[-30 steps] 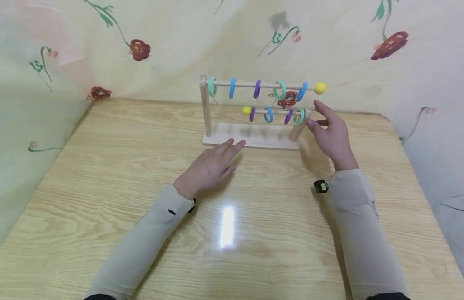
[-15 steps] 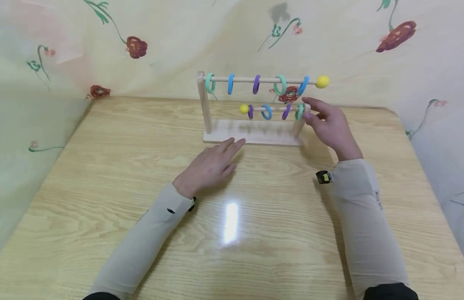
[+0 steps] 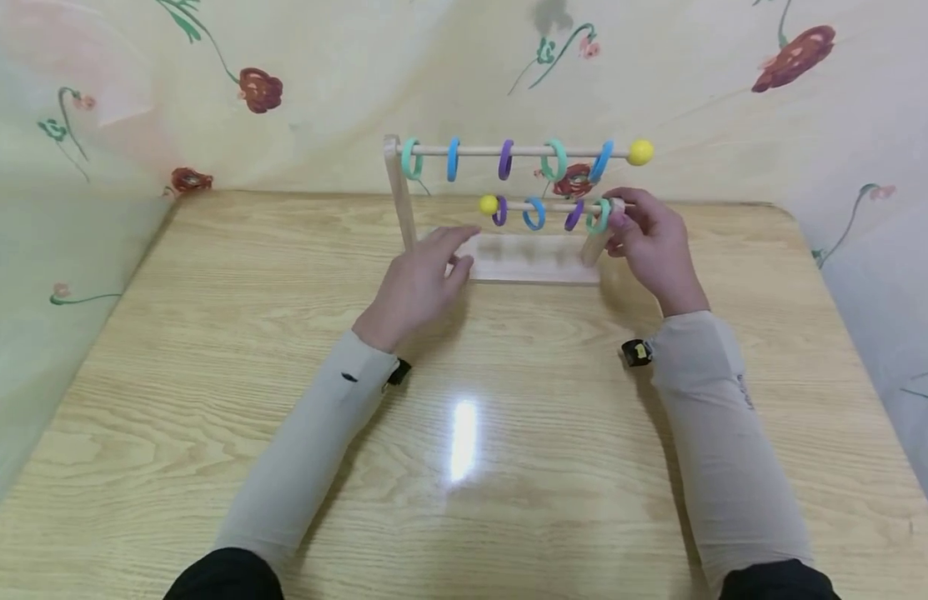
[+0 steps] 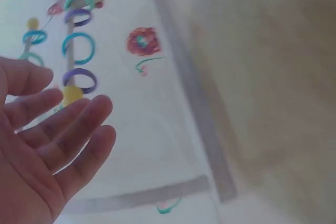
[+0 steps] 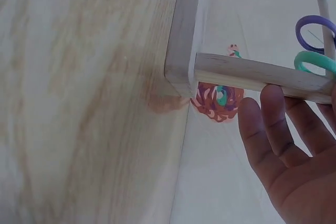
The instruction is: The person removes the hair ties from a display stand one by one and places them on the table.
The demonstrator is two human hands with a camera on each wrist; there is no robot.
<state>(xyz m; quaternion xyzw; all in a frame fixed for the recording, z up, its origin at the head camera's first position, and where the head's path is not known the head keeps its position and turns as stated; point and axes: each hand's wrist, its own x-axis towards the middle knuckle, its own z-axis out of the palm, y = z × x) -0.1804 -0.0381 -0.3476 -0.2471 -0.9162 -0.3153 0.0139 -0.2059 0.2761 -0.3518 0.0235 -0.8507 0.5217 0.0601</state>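
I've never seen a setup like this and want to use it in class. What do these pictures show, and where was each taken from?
There is no machine working here, only a person's two bare hands. The wide picture comes from a head-worn camera looking down; the other two come from a camera at each wrist. On a pale wood-grained table stands a light wooden rack with two thin wooden rods. They carry green, blue and purple rings, and each ends in a yellow ball. The right hand grips the top of the rack's shorter wooden post. The left hand, near the other end, holds nothing.
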